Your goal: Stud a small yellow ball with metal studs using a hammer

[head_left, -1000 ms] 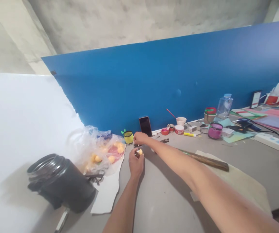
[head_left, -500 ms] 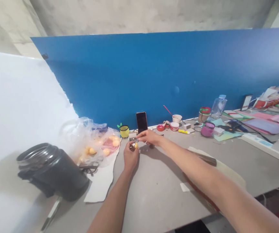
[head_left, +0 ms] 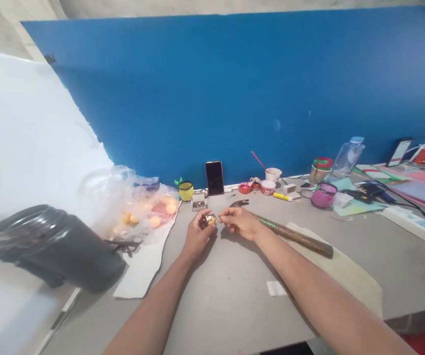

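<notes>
My left hand (head_left: 196, 231) is closed on a small yellow ball (head_left: 211, 220), part of which is covered with shiny silver pieces. Just right of it, my right hand (head_left: 239, 222) has its thumb and fingers pinched together, pointing at the ball; whatever they hold is too small to make out. Behind my left hand stands a small open white box (head_left: 199, 202) of shiny metal bits. A hammer (head_left: 294, 233) with a worn wooden handle lies beyond and beside my right hand, its claw head pointing away.
A phone (head_left: 214, 177) leans upright at the back, beside a yellow mesh pot (head_left: 186, 191). Left are a plastic bag of yellow balls (head_left: 138, 212) and a large dark flask (head_left: 60, 246). Paint jars (head_left: 267, 188), a white cup (head_left: 273, 174) and a power strip (head_left: 415, 224) are on the right.
My right hand has drawn back from the small box toward the ball, fingers pinched. My left hand still holds the ball. The view has tilted down, and the hammer shows more fully.
</notes>
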